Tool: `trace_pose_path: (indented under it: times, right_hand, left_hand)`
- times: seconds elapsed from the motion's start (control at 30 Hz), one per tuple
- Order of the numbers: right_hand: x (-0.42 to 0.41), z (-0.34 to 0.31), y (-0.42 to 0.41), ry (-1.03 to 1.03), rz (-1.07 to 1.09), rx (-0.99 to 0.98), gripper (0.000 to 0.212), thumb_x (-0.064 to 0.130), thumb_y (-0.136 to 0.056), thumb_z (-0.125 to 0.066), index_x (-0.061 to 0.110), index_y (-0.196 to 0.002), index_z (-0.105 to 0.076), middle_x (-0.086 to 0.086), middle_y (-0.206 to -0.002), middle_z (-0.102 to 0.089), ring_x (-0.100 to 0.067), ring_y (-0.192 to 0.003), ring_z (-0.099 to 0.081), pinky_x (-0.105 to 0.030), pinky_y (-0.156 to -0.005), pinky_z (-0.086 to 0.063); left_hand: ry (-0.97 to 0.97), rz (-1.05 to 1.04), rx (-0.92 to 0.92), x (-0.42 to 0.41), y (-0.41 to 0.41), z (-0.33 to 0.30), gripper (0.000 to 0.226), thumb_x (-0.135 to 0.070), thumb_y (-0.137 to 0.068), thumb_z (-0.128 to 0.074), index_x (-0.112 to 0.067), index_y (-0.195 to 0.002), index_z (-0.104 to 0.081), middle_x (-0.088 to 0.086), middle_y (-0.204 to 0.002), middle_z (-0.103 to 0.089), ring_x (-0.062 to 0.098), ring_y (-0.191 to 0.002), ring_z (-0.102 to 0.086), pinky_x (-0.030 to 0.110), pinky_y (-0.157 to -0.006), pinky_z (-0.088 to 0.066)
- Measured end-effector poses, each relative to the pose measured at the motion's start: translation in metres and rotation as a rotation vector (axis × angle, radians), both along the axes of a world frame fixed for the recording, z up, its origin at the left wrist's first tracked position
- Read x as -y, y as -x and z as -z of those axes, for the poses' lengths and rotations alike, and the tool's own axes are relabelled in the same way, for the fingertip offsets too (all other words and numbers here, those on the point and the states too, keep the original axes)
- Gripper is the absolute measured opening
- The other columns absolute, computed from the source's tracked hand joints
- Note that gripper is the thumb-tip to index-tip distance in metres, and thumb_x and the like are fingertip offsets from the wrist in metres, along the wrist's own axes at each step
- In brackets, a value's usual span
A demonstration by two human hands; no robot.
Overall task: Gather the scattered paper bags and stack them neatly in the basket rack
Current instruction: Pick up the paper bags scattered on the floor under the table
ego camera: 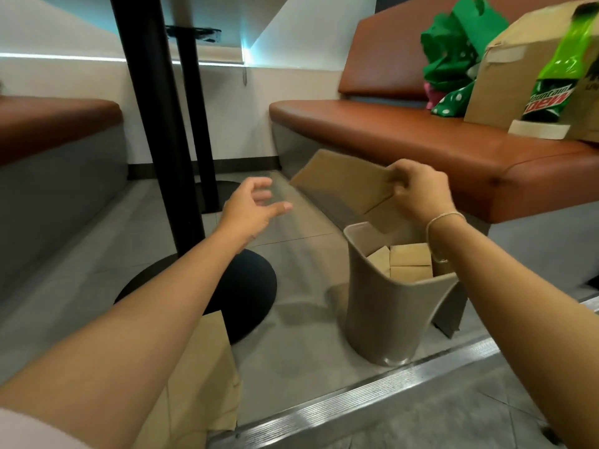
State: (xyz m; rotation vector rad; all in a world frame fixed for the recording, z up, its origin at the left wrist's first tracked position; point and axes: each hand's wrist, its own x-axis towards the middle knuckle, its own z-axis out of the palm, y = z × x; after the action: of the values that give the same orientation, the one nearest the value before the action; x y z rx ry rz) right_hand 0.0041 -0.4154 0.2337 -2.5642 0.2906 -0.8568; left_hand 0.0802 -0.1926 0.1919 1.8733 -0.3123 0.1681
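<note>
Brown bench seat [421, 137] runs behind and to the right of the grey basket [385, 306], which is the landmark here. On the bench, up and right of the basket: a cardboard box [505, 76] with a Mountain Dew bottle print, and green polka-dot wrapping [460, 50] just left of that box. Second brown bench [55, 121] far left of the basket. Two black table poles; the nearer pole [152, 124] stands left of the basket on a round black base [240, 293] on the grey tiled floor [291, 319]. Metal floor strip [372, 393] runs just in front of the basket.

Basket stands upright on the floor and has folded paper bags inside [410, 262] (at least three tan faces show, packed side by side). Loose flat bags on the floor [201, 384] lie front-left of the basket, partly under the left forearm.

Held paper bag [346, 183] hangs tilted above the basket's back-left rim, its lower corner dipping just over the rim. Right hand [418, 189] is above the basket, fingers curled and pinching the bag's right edge; the bag sticks out leftward from the fingertips. Thin bracelet [440, 218] on that wrist.

Left hand [249, 205] is up and left of the basket, fingers spread and loosely bent, holding nothing, apart from the held bag's left corner (blurred).
</note>
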Motion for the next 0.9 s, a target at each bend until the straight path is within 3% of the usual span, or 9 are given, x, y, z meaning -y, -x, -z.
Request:
trace_pose_path:
  times: [0.13, 0.23, 0.37, 0.43, 0.6, 0.73, 0.77, 0.9]
  right_hand:
    - [0.024, 0.021, -0.004, -0.234, 0.157, 0.006, 0.029, 0.008, -0.093, -0.048, 0.012, -0.121, -0.056, -0.012, -0.119, -0.061, -0.030, -0.110, -0.055, -0.037, -0.099, -0.041]
    - [0.017, 0.051, -0.006, -0.377, 0.216, -0.061, 0.040, 0.013, -0.092, -0.055, 0.014, -0.131, -0.043, -0.014, -0.123, -0.055, -0.030, -0.111, -0.054, -0.041, -0.099, -0.044]
    - [-0.024, 0.080, -0.015, -0.236, 0.206, -0.036, 0.053, 0.009, -0.087, -0.060, 0.015, -0.135, -0.040, -0.014, -0.128, -0.051, -0.030, -0.118, -0.048, -0.044, -0.102, -0.043]
    - [-0.051, 0.094, -0.021, -0.121, 0.122, -0.056, 0.049, 0.011, -0.087, -0.059, 0.016, -0.133, -0.042, -0.013, -0.127, -0.050, -0.030, -0.118, -0.046, -0.045, -0.103, -0.041]
    - [-0.118, 0.139, -0.031, 0.064, -0.158, -0.250, 0.033, 0.015, -0.089, -0.054, 0.018, -0.122, -0.053, -0.009, -0.126, -0.052, -0.027, -0.120, -0.043, -0.040, -0.102, -0.038]
    - [-0.158, 0.176, -0.034, 0.070, -0.246, -0.397, 0.027, 0.012, -0.089, -0.052, 0.015, -0.115, -0.059, -0.010, -0.116, -0.057, -0.026, -0.112, -0.050, -0.037, -0.096, -0.043]
    - [-0.165, 0.184, -0.034, 0.062, -0.267, -0.436, 0.027, 0.011, -0.089, -0.052, 0.015, -0.115, -0.060, -0.010, -0.115, -0.058, -0.026, -0.110, -0.052, -0.037, -0.095, -0.045]
    - [-0.187, 0.213, -0.040, 0.053, -0.320, -0.555, 0.028, 0.010, -0.090, -0.052, 0.017, -0.115, -0.060, -0.008, -0.116, -0.059, -0.024, -0.105, -0.057, -0.032, -0.091, -0.048]
  left_hand:
    - [-0.126, -0.082, -0.141, -0.029, 0.003, 0.025, 0.049, -0.025, -0.082, -0.071, -0.017, -0.127, -0.051, 0.003, -0.126, -0.055, 0.017, -0.116, -0.052, 0.026, -0.087, -0.039]
    - [-0.252, -0.109, -0.241, -0.059, 0.008, 0.052, 0.039, -0.022, -0.083, -0.071, -0.017, -0.119, -0.055, 0.004, -0.124, -0.057, 0.018, -0.114, -0.053, 0.028, -0.089, -0.041]
    - [-0.437, -0.135, -0.353, -0.103, 0.017, 0.090, 0.038, -0.026, -0.085, -0.068, -0.017, -0.120, -0.057, 0.004, -0.124, -0.058, 0.021, -0.116, -0.053, 0.033, -0.096, -0.042]
    - [-0.517, -0.169, -0.421, -0.126, 0.022, 0.111, 0.039, -0.027, -0.085, -0.068, -0.015, -0.121, -0.058, 0.005, -0.125, -0.058, 0.021, -0.117, -0.052, 0.032, -0.096, -0.042]
    - [-0.703, -0.176, -0.632, -0.174, 0.039, 0.164, 0.020, -0.027, -0.088, -0.065, -0.010, -0.097, -0.063, 0.011, -0.115, -0.060, 0.021, -0.106, -0.055, 0.025, -0.078, -0.042]
    - [-0.811, -0.177, -0.669, -0.190, 0.044, 0.200, 0.041, -0.029, -0.093, -0.056, -0.006, -0.126, -0.054, 0.010, -0.133, -0.053, 0.024, -0.122, -0.050, 0.028, -0.096, -0.040]
    - [-0.810, -0.172, -0.681, -0.192, 0.043, 0.205, 0.039, -0.029, -0.092, -0.056, -0.007, -0.125, -0.054, 0.009, -0.131, -0.054, 0.023, -0.121, -0.051, 0.027, -0.094, -0.041]
    - [-0.707, -0.169, -0.706, -0.191, 0.027, 0.225, 0.015, -0.026, -0.089, -0.059, -0.013, -0.094, -0.062, 0.006, -0.101, -0.059, 0.022, -0.102, -0.060, 0.021, -0.060, -0.038]
